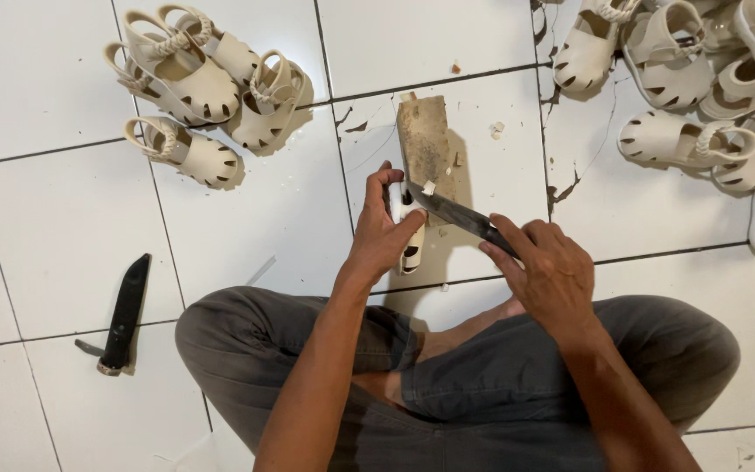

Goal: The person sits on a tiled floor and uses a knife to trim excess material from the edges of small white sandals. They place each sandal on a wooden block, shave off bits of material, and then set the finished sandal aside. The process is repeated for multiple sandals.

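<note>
Left hand (pixel 382 232) grips a cream sandal (pixel 410 249) on the wooden block (pixel 424 144); right hand (pixel 548 271) grips the knife (pixel 456 214), trimming. Small group (pixel 198 83) at ten o'clock (finished, I'd judge), big heap (pixel 709 96) at two o'clock likely waiting.

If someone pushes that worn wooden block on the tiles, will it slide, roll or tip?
The wooden block lies flat on the tiled floor, with flat faces, so it would probably slide rather than roll or tip. The glossy tiles likely offer little grip. It looks stiff and solid. The left hand presses a cream sandal at its near end while the right hand holds a knife.

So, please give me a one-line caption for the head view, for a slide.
Left hand steadies a cream moulded sandal on a wooden block; right hand holds a dark-bladed knife.
</note>
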